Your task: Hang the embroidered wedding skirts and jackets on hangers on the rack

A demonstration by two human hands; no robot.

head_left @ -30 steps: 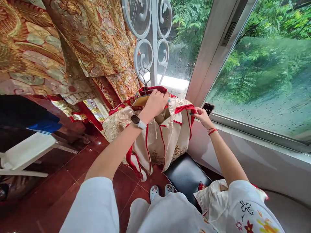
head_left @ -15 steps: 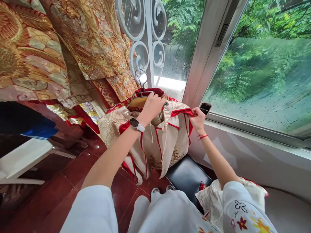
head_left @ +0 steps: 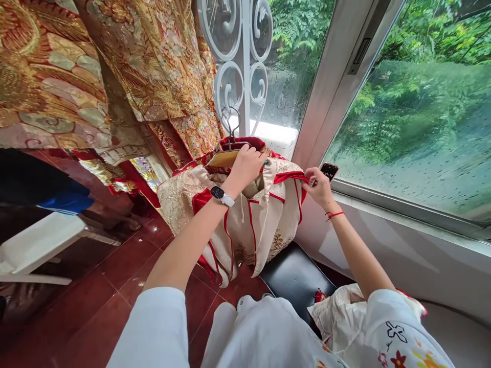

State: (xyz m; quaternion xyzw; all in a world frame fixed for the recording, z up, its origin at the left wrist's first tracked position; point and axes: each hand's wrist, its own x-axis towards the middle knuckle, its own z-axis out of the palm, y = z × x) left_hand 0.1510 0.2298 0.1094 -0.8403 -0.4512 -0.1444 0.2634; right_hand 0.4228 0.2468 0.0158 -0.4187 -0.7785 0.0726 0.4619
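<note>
A cream embroidered garment (head_left: 255, 225) with red piping hangs from a metal hanger (head_left: 231, 128) on white scrollwork. My left hand (head_left: 247, 166), a watch on its wrist, has its fingers curled on the garment near the collar; a twisted cream strip hangs beside it. At the garment's right end, my right hand (head_left: 319, 186) pinches the red-edged cloth between thumb and fingers. Inside the collar shows a yellow panel (head_left: 223, 159). Just behind my right hand a phone (head_left: 329, 171) with a timer on its screen stands by the window.
Gold-and-red embroidered costumes (head_left: 153, 61) hang at the left. Below the garment is a black seat (head_left: 297, 273), with cream cloth (head_left: 341, 312) at its right. A white chair (head_left: 42, 245) and a person's leg (head_left: 111, 217) are at the left. A window (head_left: 422, 128) fills the right.
The view has shifted slightly, so the garment and both hands appear further right. My right hand has turned a little and its fingers have shifted on the red edge. My left hand stays near the collar.
</note>
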